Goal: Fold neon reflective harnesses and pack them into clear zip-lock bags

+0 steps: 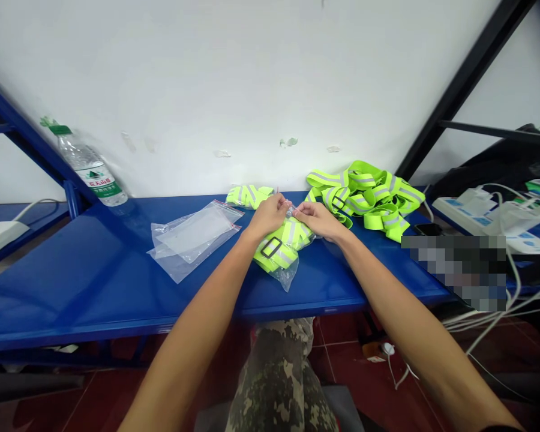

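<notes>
A clear plastic bag lies on the blue table with a folded neon-yellow reflective strap inside it. The strap has grey stripes and a black buckle. My left hand pinches the bag's far edge, closed on it. Close beside it, my right hand is closed on the same edge with thumb and finger. Behind my left hand sits another folded reflective strap. Some flat clear bags lie to the left of my hands.
A heap of loose reflective straps lies at the back right. A water bottle leans against the wall at the back left. Power strips with white cables stand at the far right, near a dark phone. The table's front edge is close.
</notes>
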`<state>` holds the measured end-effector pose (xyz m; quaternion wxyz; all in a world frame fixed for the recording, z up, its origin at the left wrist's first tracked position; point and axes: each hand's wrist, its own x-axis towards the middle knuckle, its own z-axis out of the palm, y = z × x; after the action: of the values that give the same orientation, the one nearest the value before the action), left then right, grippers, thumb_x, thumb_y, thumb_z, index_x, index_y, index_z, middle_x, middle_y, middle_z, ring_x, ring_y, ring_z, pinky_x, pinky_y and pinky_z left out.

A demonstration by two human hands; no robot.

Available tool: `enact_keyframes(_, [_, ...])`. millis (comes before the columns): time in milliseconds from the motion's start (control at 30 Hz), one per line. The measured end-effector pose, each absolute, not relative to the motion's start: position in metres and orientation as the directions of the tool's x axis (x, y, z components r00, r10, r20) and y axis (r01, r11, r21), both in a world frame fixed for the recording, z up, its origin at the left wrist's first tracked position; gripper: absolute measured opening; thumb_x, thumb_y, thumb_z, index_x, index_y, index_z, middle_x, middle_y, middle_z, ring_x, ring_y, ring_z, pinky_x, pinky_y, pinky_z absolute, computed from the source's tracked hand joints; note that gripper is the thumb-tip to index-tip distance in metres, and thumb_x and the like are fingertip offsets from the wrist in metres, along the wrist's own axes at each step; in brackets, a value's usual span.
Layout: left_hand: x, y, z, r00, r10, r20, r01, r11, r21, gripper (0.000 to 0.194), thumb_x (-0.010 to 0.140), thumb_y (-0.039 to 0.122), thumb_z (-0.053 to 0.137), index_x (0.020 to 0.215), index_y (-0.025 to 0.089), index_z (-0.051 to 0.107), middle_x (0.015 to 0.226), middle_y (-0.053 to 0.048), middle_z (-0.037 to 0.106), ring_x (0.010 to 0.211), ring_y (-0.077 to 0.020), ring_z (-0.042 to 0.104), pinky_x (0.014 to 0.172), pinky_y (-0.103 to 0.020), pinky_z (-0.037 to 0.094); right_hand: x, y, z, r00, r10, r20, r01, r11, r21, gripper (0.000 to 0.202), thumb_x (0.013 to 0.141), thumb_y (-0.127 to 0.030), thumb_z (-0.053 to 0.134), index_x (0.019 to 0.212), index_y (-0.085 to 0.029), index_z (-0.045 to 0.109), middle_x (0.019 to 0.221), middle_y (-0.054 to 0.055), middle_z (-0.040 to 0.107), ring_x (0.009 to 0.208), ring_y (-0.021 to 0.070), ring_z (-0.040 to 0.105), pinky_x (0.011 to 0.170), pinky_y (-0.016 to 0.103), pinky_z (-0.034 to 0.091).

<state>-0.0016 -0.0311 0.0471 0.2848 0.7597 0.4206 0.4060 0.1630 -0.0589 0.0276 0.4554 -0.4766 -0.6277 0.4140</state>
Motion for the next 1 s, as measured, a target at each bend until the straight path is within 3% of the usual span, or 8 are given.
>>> enact_keyframes(167, [0.000,-0.037,0.054,0.284,0.886,0.367,0.385,-0.455,0.803,0.023,0.085,0.014,0.060,0.065,0.021,0.054,0.059,0.000,0.051,0.063,-0.0186,0.047,0.071,-0.027,0.032,0.161,-0.055,0.026,-0.070,0.959,0.276,0.242,0.285,-0.928,0.042,0.066,-0.058,0.074,0.068,-0.019,0.058,0.061,-0.002,0.057,0.055,0.0097,0.044,0.051,0.024,0.031])
enact_keyframes(400, [0.008,-0.038,0.047,0.342,0.822,0.455,0.471,-0.569,0.674,0.020,0.091,0.020,0.051,0.074,0.019,0.060,0.071,-0.004,0.062,0.068,-0.0192,0.055,0.070,-0.027,0.037,0.160,-0.060,0.027,-0.147,0.974,0.174,0.199,0.202,-0.959,0.050,0.067,-0.068,0.070,0.069,-0.020,0.059,0.060,-0.003,0.054,0.054,0.0101,0.041,0.050,0.024,0.030])
enact_keyframes(533, [0.011,-0.033,0.037,0.328,0.840,0.431,0.357,-0.533,0.767,0.024,0.091,0.025,0.054,0.068,0.018,0.058,0.068,-0.003,0.063,0.065,-0.0158,0.054,0.064,-0.025,0.036,0.162,-0.059,0.025,-0.137,0.981,0.136,0.169,0.159,-0.973,0.049,0.064,-0.065,0.074,0.067,-0.018,0.061,0.058,-0.004,0.053,0.052,0.0085,0.039,0.048,0.023,0.028])
enact_keyframes(733, [0.010,-0.024,0.031,0.164,0.915,0.368,0.418,-0.403,0.814,0.026,0.089,0.024,0.056,0.064,0.018,0.055,0.061,0.000,0.057,0.060,-0.0143,0.050,0.063,-0.025,0.034,0.166,-0.059,0.025,-0.068,0.994,0.087,0.182,0.098,-0.978,0.045,0.059,-0.059,0.079,0.062,-0.015,0.069,0.052,-0.001,0.058,0.047,0.0089,0.042,0.045,0.024,0.030])
enact_keyframes(1000, [0.000,-0.017,0.033,0.055,0.919,0.390,0.359,-0.383,0.851,0.024,0.093,0.025,0.051,0.069,0.019,0.055,0.069,-0.003,0.066,0.068,-0.0163,0.060,0.067,-0.026,0.039,0.174,-0.067,0.029,0.017,0.991,0.135,0.254,0.127,-0.959,0.051,0.057,-0.063,0.081,0.056,-0.015,0.065,0.047,0.003,0.059,0.039,0.0122,0.051,0.038,0.025,0.042])
